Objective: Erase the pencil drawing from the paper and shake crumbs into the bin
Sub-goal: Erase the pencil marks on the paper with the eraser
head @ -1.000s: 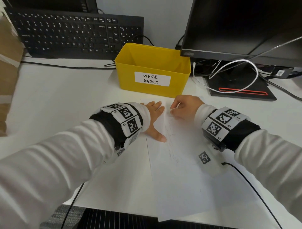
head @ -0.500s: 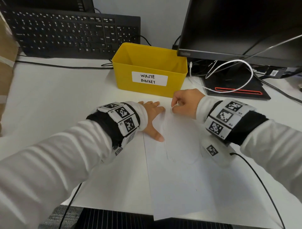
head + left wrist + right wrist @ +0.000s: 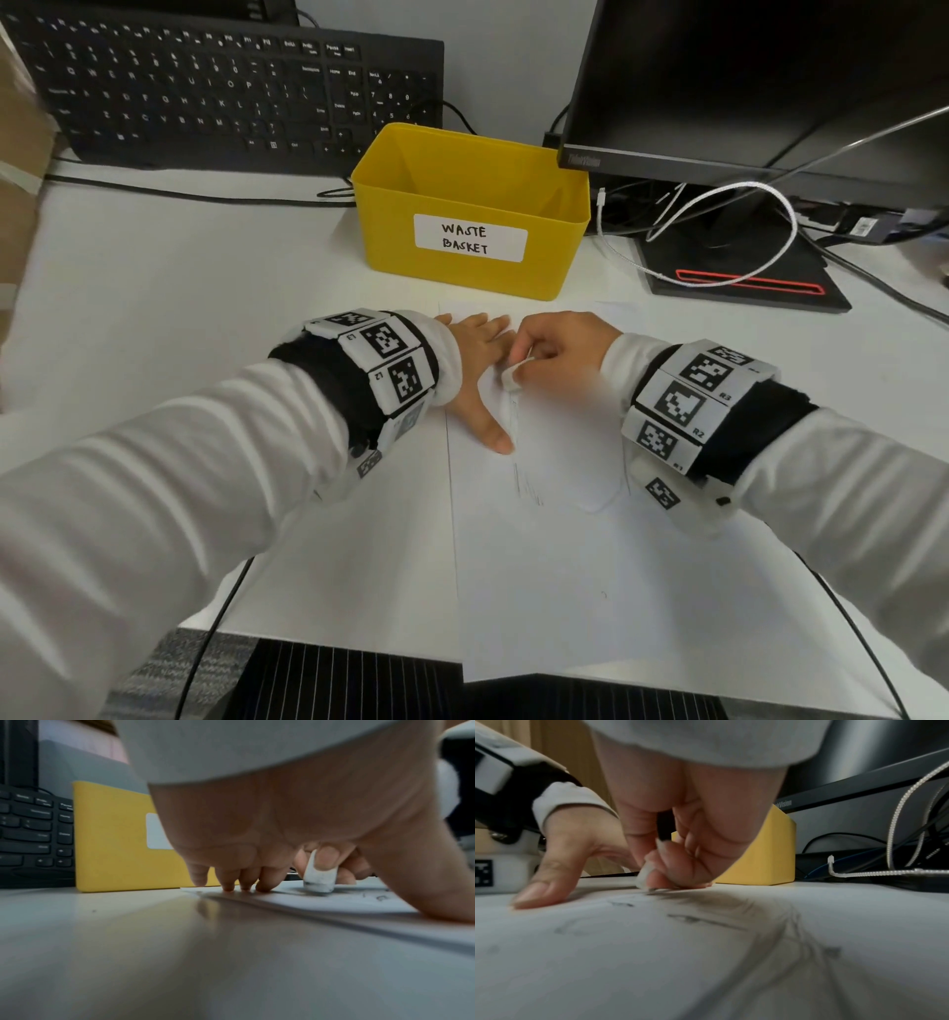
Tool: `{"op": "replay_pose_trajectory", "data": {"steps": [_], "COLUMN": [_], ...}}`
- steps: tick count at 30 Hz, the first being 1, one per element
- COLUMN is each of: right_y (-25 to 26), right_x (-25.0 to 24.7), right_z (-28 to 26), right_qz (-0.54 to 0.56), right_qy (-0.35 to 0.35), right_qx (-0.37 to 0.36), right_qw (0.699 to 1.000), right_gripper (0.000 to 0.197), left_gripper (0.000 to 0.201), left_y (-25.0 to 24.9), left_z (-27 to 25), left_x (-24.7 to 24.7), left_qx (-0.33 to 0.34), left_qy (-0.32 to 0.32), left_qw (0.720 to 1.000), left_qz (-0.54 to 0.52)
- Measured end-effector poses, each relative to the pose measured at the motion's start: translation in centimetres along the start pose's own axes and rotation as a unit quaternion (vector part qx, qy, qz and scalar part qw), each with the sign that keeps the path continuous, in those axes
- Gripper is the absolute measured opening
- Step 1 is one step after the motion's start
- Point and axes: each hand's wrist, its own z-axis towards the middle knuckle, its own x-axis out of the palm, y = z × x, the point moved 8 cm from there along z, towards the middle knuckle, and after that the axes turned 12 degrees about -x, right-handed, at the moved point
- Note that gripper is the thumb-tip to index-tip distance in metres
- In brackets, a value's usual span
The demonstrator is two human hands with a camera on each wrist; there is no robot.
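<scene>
A white sheet of paper (image 3: 565, 575) lies on the white desk in front of me, with faint pencil lines (image 3: 526, 478) on it. My left hand (image 3: 480, 370) lies flat on the sheet's upper left part, fingers spread and thumb pointing toward me. My right hand (image 3: 557, 349) pinches a small white eraser (image 3: 509, 377) and presses its smudged end onto the paper (image 3: 318, 902) beside the left fingers. The eraser (image 3: 320, 877) shows grey graphite on its tip. Pencil strokes (image 3: 706, 921) run across the paper in the right wrist view. A yellow bin (image 3: 470, 210) labelled WASTE BASKET stands just beyond the sheet.
A black keyboard (image 3: 221, 87) leans at the back left. A monitor (image 3: 760, 77) with its black base (image 3: 739, 277) and a looped white cable (image 3: 719, 231) stands at the back right. A cardboard box (image 3: 20, 195) is at the left edge.
My right hand with the eraser has slid left and toward me, close to the left fingers, after rubbing farther up the sheet. The left hand stays pressed on the paper.
</scene>
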Motion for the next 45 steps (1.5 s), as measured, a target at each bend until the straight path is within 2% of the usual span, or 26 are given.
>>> {"op": "replay_pose_trajectory", "data": {"steps": [3,7,11,15,17,20,22,24,25,27,33,37,38,40,42,45], "right_y": [-0.2,-0.1,0.2,0.5,0.7,1.0,1.2,1.2,1.1,0.9,0.8,0.6,0.7,0.7,0.7,0.6], "right_x": [-0.2,-0.2,0.6,-0.5,-0.5,0.5,0.7,0.1,-0.2,-0.4,0.9,-0.4,-0.4,0.2,0.9,0.4], "right_z": [-0.1,0.0,0.0,-0.2,-0.3,-0.3,-0.4,-0.4,-0.4,-0.3,-0.1,0.3,0.2,0.1,-0.2,0.0], "right_qz": [-0.012,-0.036,-0.055,-0.045,-0.053,-0.105,-0.127,-0.076,-0.052,-0.041,0.0,-0.074,-0.088,-0.086,-0.026,-0.032], "right_qy": [-0.003,-0.011,0.037,-0.005,-0.01,0.03,0.032,0.012,0.002,0.003,0.073,-0.011,-0.013,0.026,0.072,0.054], "right_qx": [0.011,0.01,0.007,-0.001,-0.004,-0.004,-0.006,-0.006,-0.006,-0.01,-0.012,-0.02,-0.021,-0.019,-0.004,0.013], "right_qw": [1.0,0.999,0.998,0.999,0.999,0.994,0.991,0.997,0.999,0.999,0.997,0.997,0.996,0.996,0.997,0.998], "right_gripper": [0.008,0.006,0.024,0.003,0.008,0.019,0.019,0.004,0.003,0.007,0.027,0.005,0.002,0.01,0.028,0.03], "left_gripper": [0.115,0.116,0.114,0.114,0.114,0.109,0.107,0.11,0.112,0.113,0.109,0.113,0.113,0.113,0.11,0.113], "left_y": [0.0,0.1,0.1,0.1,0.0,0.0,0.0,-0.1,-0.1,-0.1,0.0,-0.1,-0.1,0.0,0.0,0.0], "left_z": [0.0,0.0,0.0,0.0,-0.1,-0.3,-0.3,-0.3,-0.2,-0.2,-0.3,-0.3,-0.3,-0.3,-0.3,-0.3], "left_x": [0.0,0.0,0.1,0.0,0.0,-0.1,-0.1,0.0,0.0,0.0,0.0,0.0,0.0,0.0,0.0,0.0], "left_qx": [-0.008,-0.013,-0.007,-0.008,-0.009,-0.012,-0.013,-0.013,-0.012,-0.011,-0.01,-0.015,-0.016,-0.017,-0.014,-0.014], "left_qy": [-0.003,-0.001,-0.001,-0.002,-0.001,0.0,0.001,0.002,0.003,0.002,0.001,0.0,-0.001,0.001,0.001,0.003], "left_qw": [1.0,1.0,1.0,1.0,1.0,1.0,1.0,1.0,1.0,1.0,1.0,0.999,0.999,0.999,1.0,1.0], "left_qz": [0.017,0.028,0.018,0.019,0.02,0.022,0.021,0.026,0.027,0.023,0.016,0.032,0.033,0.031,0.027,0.027]}}
